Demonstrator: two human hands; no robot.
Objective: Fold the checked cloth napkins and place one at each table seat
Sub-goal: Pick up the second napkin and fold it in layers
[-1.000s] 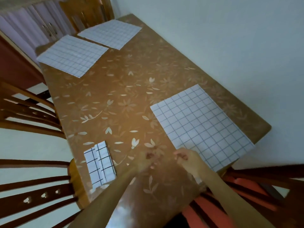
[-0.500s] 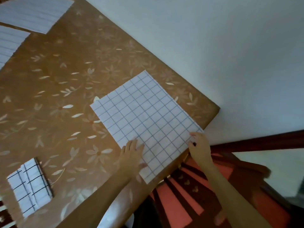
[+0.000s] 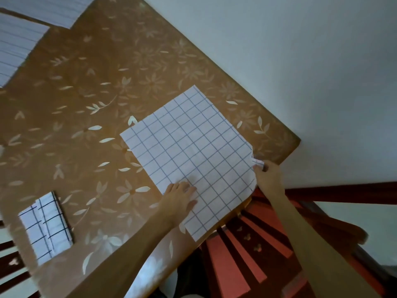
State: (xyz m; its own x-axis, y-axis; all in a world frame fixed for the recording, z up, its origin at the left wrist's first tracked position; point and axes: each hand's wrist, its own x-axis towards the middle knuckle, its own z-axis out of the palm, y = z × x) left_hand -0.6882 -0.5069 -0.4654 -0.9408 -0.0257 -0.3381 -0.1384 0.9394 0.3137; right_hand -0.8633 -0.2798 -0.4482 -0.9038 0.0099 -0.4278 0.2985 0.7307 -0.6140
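1. Head view: checked napkin lies flat at centre-right of frame, its lower corner hanging over the counter edge above a red chair.
2. Left hand open, palm flat, pinning the napkin's lower-left edge.
3. Right hand closed, pinching the right corner, w/ the corner bunched and lifted.
4. Handling, prob.: thin, soft, light cloth; slides on the glossy counter. Best held at corners, one side pinned.
5. Folded napkin lower left; two flat napkins upper left.
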